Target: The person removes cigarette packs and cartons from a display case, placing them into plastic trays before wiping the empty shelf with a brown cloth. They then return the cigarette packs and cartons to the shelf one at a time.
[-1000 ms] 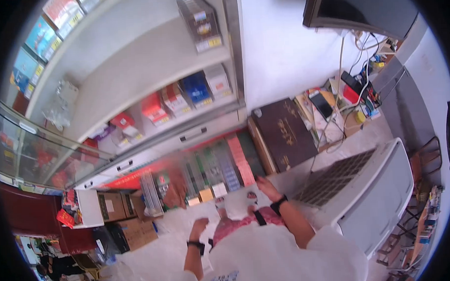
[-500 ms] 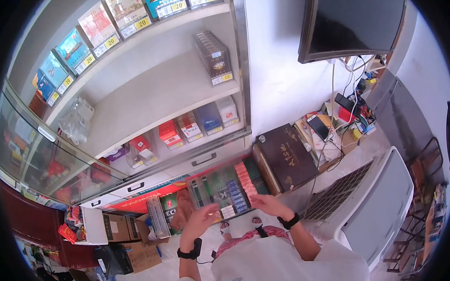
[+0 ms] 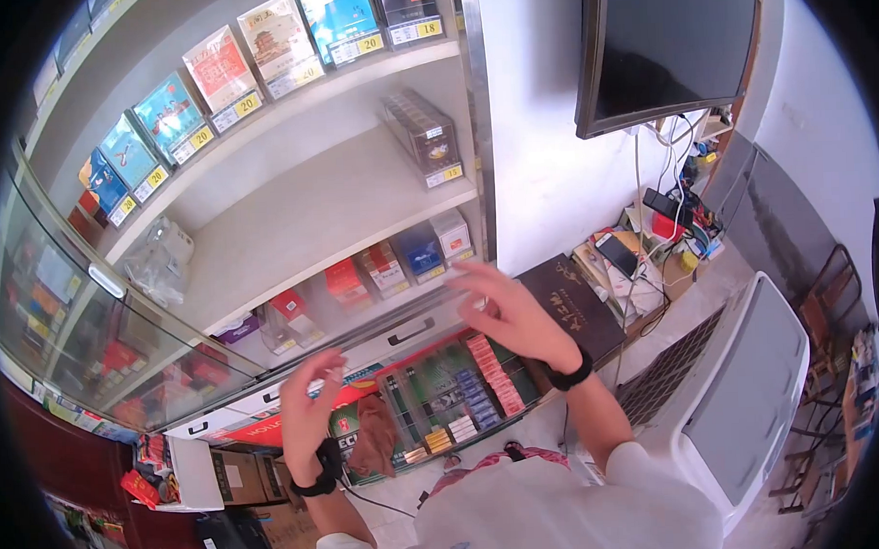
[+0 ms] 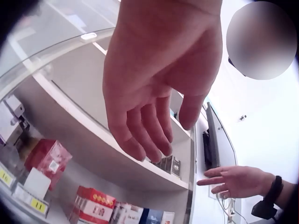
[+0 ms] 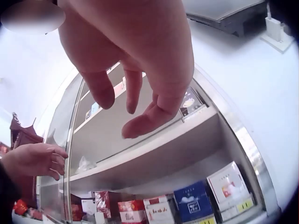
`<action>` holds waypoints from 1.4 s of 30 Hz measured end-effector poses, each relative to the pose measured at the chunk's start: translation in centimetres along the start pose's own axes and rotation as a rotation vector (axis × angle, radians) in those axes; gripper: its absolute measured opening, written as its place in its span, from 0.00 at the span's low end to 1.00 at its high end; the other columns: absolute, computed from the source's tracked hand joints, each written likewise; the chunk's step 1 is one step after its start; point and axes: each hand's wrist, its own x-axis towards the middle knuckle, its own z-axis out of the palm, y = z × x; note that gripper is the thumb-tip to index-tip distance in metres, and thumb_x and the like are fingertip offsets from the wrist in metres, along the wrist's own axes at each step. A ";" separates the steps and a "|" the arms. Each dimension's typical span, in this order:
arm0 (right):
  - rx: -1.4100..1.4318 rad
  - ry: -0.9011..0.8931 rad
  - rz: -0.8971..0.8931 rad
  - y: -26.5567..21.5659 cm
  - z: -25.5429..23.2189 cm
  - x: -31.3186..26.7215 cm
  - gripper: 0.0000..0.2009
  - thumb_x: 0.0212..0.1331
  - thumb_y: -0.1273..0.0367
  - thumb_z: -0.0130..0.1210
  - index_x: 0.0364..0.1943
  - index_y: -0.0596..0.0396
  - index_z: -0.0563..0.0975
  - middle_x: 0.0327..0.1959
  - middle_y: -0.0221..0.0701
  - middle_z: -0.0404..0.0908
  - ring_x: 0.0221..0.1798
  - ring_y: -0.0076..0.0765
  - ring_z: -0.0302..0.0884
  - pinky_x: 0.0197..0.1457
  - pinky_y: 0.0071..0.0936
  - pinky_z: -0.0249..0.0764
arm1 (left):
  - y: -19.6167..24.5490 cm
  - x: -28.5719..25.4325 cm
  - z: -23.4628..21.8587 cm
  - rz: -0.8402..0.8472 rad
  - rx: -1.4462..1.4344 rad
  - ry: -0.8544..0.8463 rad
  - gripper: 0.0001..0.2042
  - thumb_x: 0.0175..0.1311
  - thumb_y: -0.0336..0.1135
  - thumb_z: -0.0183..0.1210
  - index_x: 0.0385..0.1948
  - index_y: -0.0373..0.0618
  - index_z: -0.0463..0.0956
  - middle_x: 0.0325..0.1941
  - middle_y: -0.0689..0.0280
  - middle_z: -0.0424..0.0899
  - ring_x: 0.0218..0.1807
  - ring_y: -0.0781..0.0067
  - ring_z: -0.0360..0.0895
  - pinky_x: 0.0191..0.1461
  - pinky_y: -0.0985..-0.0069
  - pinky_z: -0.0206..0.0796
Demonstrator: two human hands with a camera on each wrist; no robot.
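Note:
My left hand point(image 3: 309, 410) is raised in front of the shelf unit's white drawers, its fingers loosely bent and nothing in them. Farther right, my right hand point(image 3: 518, 315) reaches toward the lower shelf, also empty, with thumb and fingers spread. Behind it on that shelf stand cigarette packs: a blue pack point(image 5: 192, 203), a white pack point(image 5: 229, 186) and red ones point(image 4: 93, 205). The middle shelf point(image 3: 292, 222) holds a dark stack of packs point(image 3: 423, 138) at its right end. Below the hands lies a glass-topped case point(image 3: 429, 401) with rows of small packs.
Price-tagged packs point(image 3: 217, 69) line the upper shelf, and a clear plastic bag point(image 3: 158, 260) sits at the middle shelf's left end. A dark box point(image 3: 571, 304), a phone point(image 3: 617, 255) and cables are at right, near a white air cooler point(image 3: 724, 390). A screen point(image 3: 669, 49) hangs above.
Both hands have risen from near the body toward the shelves, the left one moving left and the right one up. The head view has shifted so that more of the upper shelf shows.

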 end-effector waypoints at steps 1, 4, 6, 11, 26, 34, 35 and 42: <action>-0.019 0.029 -0.028 -0.9 -0.2 1.5 0.19 0.66 0.74 0.58 0.61 0.54 0.76 0.62 0.42 0.76 0.47 0.30 0.83 0.45 0.25 0.79 | -0.1 1.0 -0.7 0.039 -0.009 0.047 0.12 0.68 0.28 0.59 0.51 0.38 0.81 0.47 0.61 0.88 0.45 0.73 0.82 0.54 0.74 0.71; -0.066 0.113 -0.099 -0.5 -0.5 5.8 0.20 0.64 0.73 0.59 0.61 0.53 0.76 0.70 0.48 0.67 0.49 0.32 0.84 0.45 0.25 0.79 | 0.1 3.9 -1.8 0.136 -0.036 0.171 0.11 0.68 0.28 0.60 0.50 0.38 0.82 0.46 0.61 0.88 0.44 0.73 0.82 0.53 0.74 0.71; -0.070 0.195 -0.093 0.1 -0.3 8.1 0.21 0.64 0.73 0.59 0.62 0.52 0.75 0.72 0.48 0.65 0.60 0.36 0.74 0.46 0.25 0.78 | 0.5 6.6 -1.8 0.186 -0.042 0.232 0.11 0.68 0.28 0.61 0.49 0.39 0.82 0.45 0.61 0.88 0.44 0.72 0.82 0.52 0.74 0.72; -0.091 0.416 -0.095 2.1 0.6 10.7 0.22 0.63 0.73 0.59 0.62 0.51 0.75 0.73 0.49 0.64 0.74 0.40 0.67 0.47 0.26 0.77 | 1.9 12.9 0.0 0.321 0.091 0.255 0.12 0.70 0.32 0.60 0.51 0.40 0.82 0.45 0.61 0.88 0.46 0.72 0.83 0.51 0.72 0.73; 0.025 0.438 0.007 2.3 1.6 11.6 0.30 0.59 0.75 0.59 0.67 0.57 0.66 0.66 0.48 0.68 0.40 0.42 0.84 0.47 0.30 0.79 | 2.2 22.2 10.8 0.365 0.598 0.214 0.38 0.62 0.54 0.63 0.70 0.39 0.66 0.59 0.53 0.83 0.60 0.48 0.79 0.68 0.56 0.63; -0.315 0.326 0.061 1.4 0.4 13.4 0.29 0.56 0.69 0.63 0.64 0.62 0.72 0.53 0.46 0.81 0.46 0.48 0.84 0.50 0.39 0.79 | 3.9 21.7 9.9 0.260 0.482 0.112 0.43 0.59 0.57 0.63 0.70 0.33 0.62 0.62 0.53 0.80 0.67 0.56 0.74 0.73 0.46 0.55; -0.426 0.342 0.043 1.5 0.3 13.7 0.30 0.55 0.67 0.64 0.64 0.63 0.73 0.52 0.47 0.82 0.48 0.50 0.84 0.50 0.41 0.79 | 3.7 21.8 10.0 0.254 0.483 0.116 0.43 0.59 0.57 0.63 0.70 0.34 0.62 0.62 0.53 0.80 0.67 0.56 0.74 0.73 0.46 0.55; -0.627 0.395 0.042 0.4 0.9 15.4 0.36 0.51 0.56 0.68 0.63 0.62 0.74 0.55 0.46 0.82 0.55 0.53 0.81 0.55 0.42 0.79 | 3.2 22.1 9.9 0.233 0.496 0.098 0.44 0.58 0.59 0.63 0.71 0.36 0.62 0.63 0.52 0.79 0.68 0.55 0.73 0.75 0.42 0.51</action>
